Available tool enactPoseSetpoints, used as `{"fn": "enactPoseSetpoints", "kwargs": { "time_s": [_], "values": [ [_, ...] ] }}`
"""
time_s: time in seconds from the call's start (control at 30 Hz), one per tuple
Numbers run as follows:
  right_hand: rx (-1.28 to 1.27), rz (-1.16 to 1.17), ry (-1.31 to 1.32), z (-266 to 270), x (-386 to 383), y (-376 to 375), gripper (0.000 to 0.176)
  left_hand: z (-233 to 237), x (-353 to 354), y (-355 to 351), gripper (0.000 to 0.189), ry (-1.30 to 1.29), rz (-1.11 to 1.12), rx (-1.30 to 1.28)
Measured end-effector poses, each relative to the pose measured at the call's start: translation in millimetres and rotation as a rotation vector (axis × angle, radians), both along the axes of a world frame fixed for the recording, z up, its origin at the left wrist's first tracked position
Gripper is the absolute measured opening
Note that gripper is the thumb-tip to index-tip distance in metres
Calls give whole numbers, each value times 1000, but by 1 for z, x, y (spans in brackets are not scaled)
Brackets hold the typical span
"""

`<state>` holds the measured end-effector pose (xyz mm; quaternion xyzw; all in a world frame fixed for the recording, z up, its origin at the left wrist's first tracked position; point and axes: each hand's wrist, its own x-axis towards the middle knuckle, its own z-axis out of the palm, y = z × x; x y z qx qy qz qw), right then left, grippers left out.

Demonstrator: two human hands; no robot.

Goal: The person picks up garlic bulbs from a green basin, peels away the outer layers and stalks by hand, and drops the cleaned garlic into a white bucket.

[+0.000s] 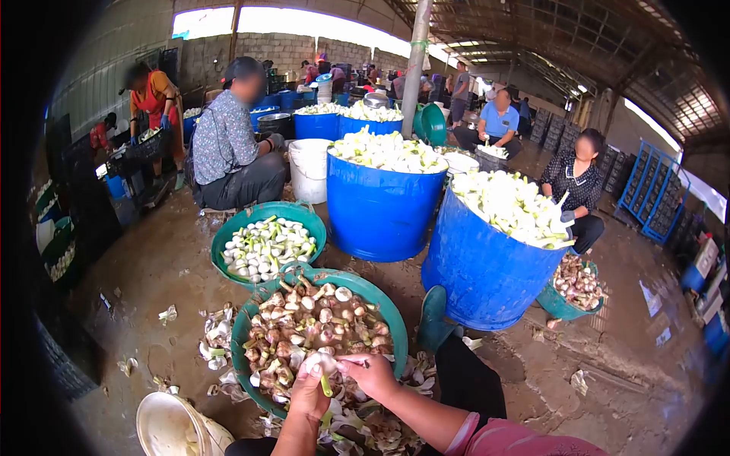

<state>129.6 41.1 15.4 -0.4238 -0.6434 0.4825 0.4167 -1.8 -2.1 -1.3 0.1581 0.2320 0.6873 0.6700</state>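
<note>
My left hand (307, 393) is closed round a pale garlic bulb (322, 360), whose short green stem (326, 385) points down. From the other side, my right hand (370, 375) pinches at the bulb's edge with thumb and fingers. A small dark bit shows at the right fingers, too small to name. Both hands are over the near rim of a green tub (395, 328), which holds brownish unpeeled garlic bulbs (283, 319) in murky water. Loose garlic skins (384, 425) lie below my hands.
Behind is a green basin (221, 247) of white peeled garlic. Blue barrels (384, 205) (487, 273) heaped with garlic stand ahead. A white bucket (166, 425) leans at lower left. My boot (433, 319) rests right of the tub. Several people sit or stand around.
</note>
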Motion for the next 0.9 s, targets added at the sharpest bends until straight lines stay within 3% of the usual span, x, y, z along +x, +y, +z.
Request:
{"fn": "enactPoseSetpoints", "kwargs": {
  "time_s": [0.23, 0.3, 0.33, 0.43, 0.5, 0.6, 0.67, 0.7, 0.8, 0.87, 0.9],
  "values": [
    [332, -130, -517, 33, -4, -9, 16, 6, 5, -3, 38, 191, 75, 75],
    [104, -176, -121, 19, -4, 3, 15, 13, -4, -7, 36, 35, -32, 54],
    [-338, -10, 446, 7, -1, 14, 16, 17, -8, -9, 34, -121, -138, 35],
    [-627, -8, 571, 21, 14, 17, 11, 23, -11, -7, 37, -155, -152, 57],
    [-611, 40, 576, 20, 10, 11, 11, 28, -11, -9, 40, -121, -226, -47],
    [-624, 156, 623, 31, 9, 2, 13, 3, -1, 0, 41, 306, -149, -162],
    [-639, 245, 790, 26, 15, 17, 17, 9, -8, 1, 51, 256, -141, -147],
    [-658, 117, 865, 27, 16, 26, 19, 18, -10, -3, 64, 190, -181, -74],
    [-590, 74, 895, 27, 27, 46, 16, 24, -16, -8, 62, -154, -360, 187],
    [-456, -131, 820, 48, 12, 37, 12, 36, -20, -11, 60, -209, -446, 260],
    [-415, -163, 632, 36, 17, 40, 13, 37, -23, -12, 61, -222, -463, 278]
  ]
}}
